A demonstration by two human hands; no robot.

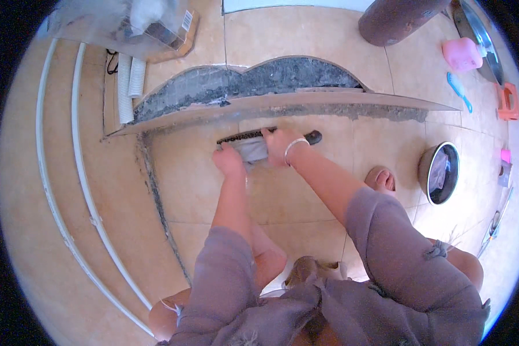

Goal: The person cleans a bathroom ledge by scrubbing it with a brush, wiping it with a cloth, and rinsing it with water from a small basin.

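Observation:
A long narrow tool with a dark, rough-textured strip (244, 136) lies crosswise before me, low over the tiled floor or on it. Its black rounded handle (314, 137) sticks out to the right; I cannot tell the exact kind of tool. My left hand (229, 160) grips a pale grey cloth (255, 150) at the tool's left end. Closed around the cloth and the tool nearer the handle is my right hand (281, 145), with a bracelet at its wrist. The cloth hides part of the tool.
Beyond my hands stands a stone-like slab edge (259, 104) on the floor. Two white pipes (80, 173) run along the left, near ribbed white tubes (125, 86). To the right are a metal bowl (424, 171), a blue brush (458, 91) and a pink container (460, 54).

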